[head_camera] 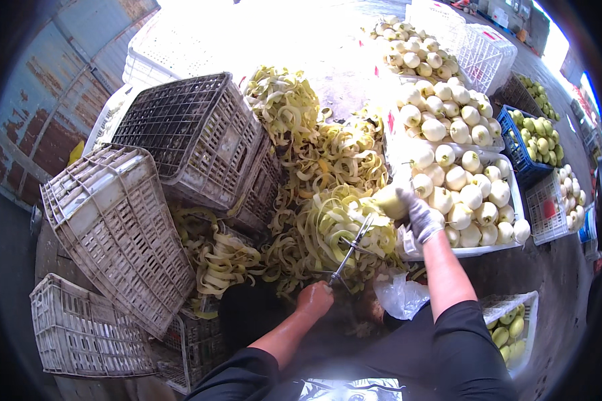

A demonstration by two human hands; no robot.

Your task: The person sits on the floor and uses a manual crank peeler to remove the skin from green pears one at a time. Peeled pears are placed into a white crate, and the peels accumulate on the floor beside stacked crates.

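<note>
My left hand (314,301), bare, is closed around the lower end of a long metal tool (348,253) with a rod and thin crosswise arms. The tool points up and to the right over a heap of long green-yellow peels (326,225). In a white and grey glove, my right hand (421,215) holds a green, melon-like fruit (391,202), partly blurred, beside the tool's upper end. Right behind that hand stands a white crate (516,193) heaped with pale peeled fruits (460,216).
Dirty plastic crates (120,230) lean and stack at the left. More crates of peeled fruit (446,115) stand at the upper right, beside a blue crate (514,145) of green fruit. A white crate (531,321) with unpeeled fruit is at the lower right. A clear plastic bag (402,296) lies near my lap.
</note>
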